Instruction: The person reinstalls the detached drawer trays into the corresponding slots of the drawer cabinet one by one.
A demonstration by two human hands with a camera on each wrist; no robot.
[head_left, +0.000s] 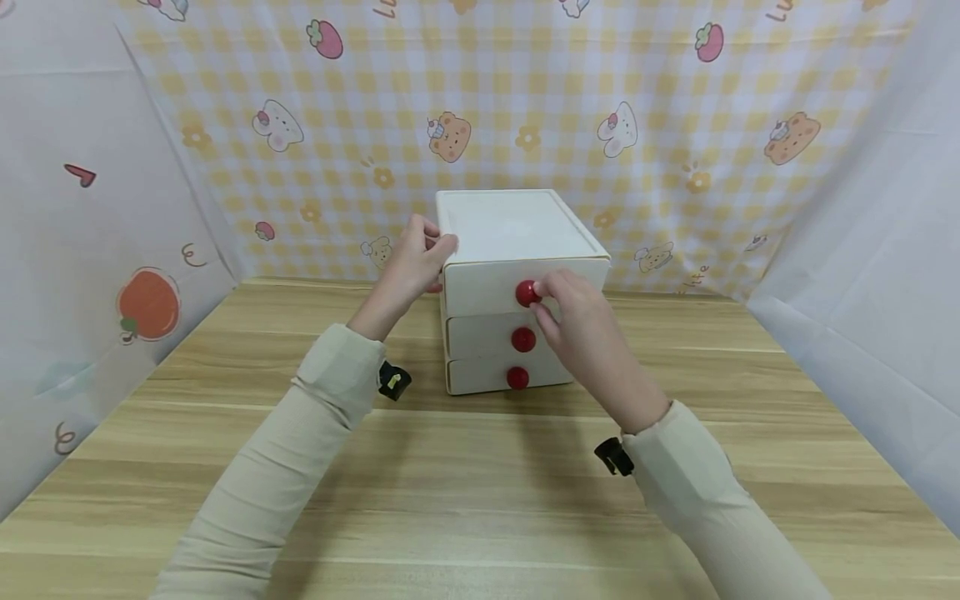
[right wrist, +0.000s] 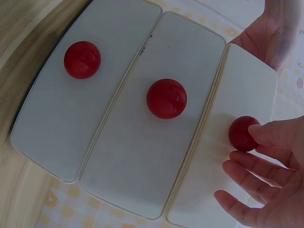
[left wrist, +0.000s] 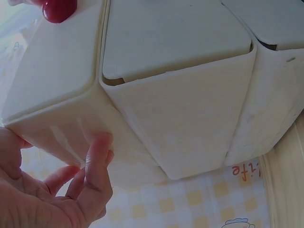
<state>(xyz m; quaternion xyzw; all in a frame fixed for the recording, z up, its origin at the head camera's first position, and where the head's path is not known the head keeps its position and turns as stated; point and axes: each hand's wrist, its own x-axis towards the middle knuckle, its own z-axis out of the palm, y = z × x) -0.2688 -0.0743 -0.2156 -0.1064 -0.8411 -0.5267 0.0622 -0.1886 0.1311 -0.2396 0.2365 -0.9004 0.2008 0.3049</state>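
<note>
A small white drawer cabinet (head_left: 510, 223) with three stacked drawers stands on the table. Each drawer front carries a round red knob. My right hand (head_left: 588, 325) pinches the top knob (right wrist: 243, 134) between thumb and index finger; its other fingers spread loosely in the right wrist view. The top drawer (head_left: 480, 289) appears closed. At the cabinet's upper left edge, my left hand (head_left: 408, 262) touches the side, with loosely bent fingers against the wall in the left wrist view. The middle knob (right wrist: 166, 99) and bottom knob (right wrist: 82, 60) are untouched.
The wood-grain table (head_left: 465, 500) extends around the cabinet. Behind it hangs a yellow checked cloth (head_left: 525, 100) with cartoon prints, and pale cloth walls rise on the left and right. A black strap (head_left: 615, 457) shows at the right cuff, another (head_left: 393, 382) at the left.
</note>
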